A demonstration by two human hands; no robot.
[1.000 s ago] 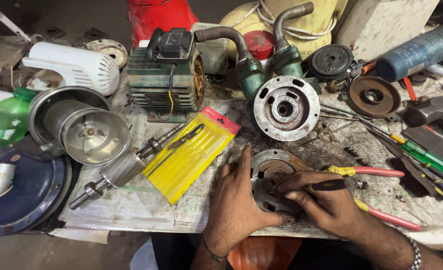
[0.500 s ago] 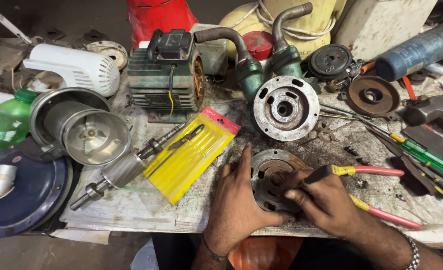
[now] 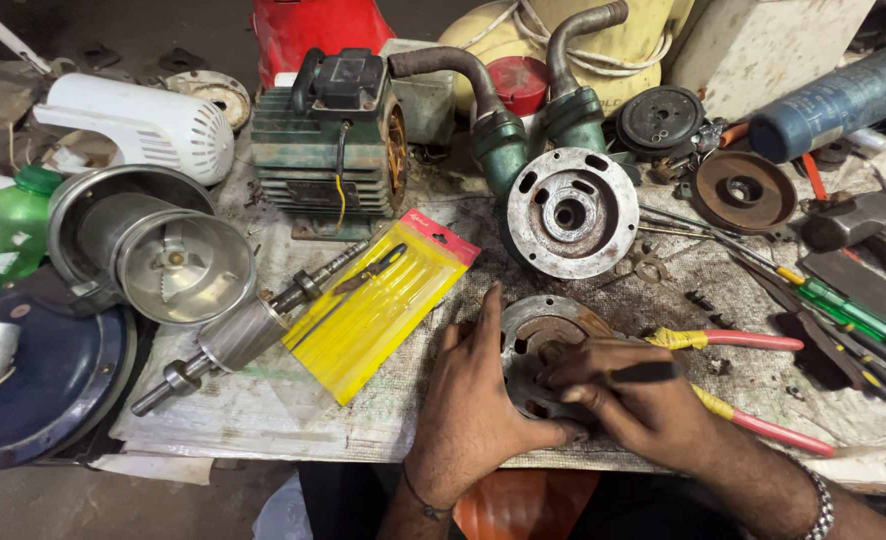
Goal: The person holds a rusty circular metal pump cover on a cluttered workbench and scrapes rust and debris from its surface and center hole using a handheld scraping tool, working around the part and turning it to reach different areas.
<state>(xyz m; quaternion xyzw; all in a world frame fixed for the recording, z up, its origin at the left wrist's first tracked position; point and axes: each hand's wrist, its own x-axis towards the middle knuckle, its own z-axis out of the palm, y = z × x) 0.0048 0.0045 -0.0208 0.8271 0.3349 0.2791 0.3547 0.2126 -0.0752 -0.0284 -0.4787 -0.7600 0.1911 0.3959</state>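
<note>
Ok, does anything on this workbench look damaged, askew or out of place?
Nothing is spilled or freshly broken. The round rusty metal housing under both hands is corroded, as is the rust-brown disc at upper right. The bare steel rotor shaft lies diagonally, partly under the yellow tool packet. Loose bolts dot the dirty cloth-covered bench.
</note>
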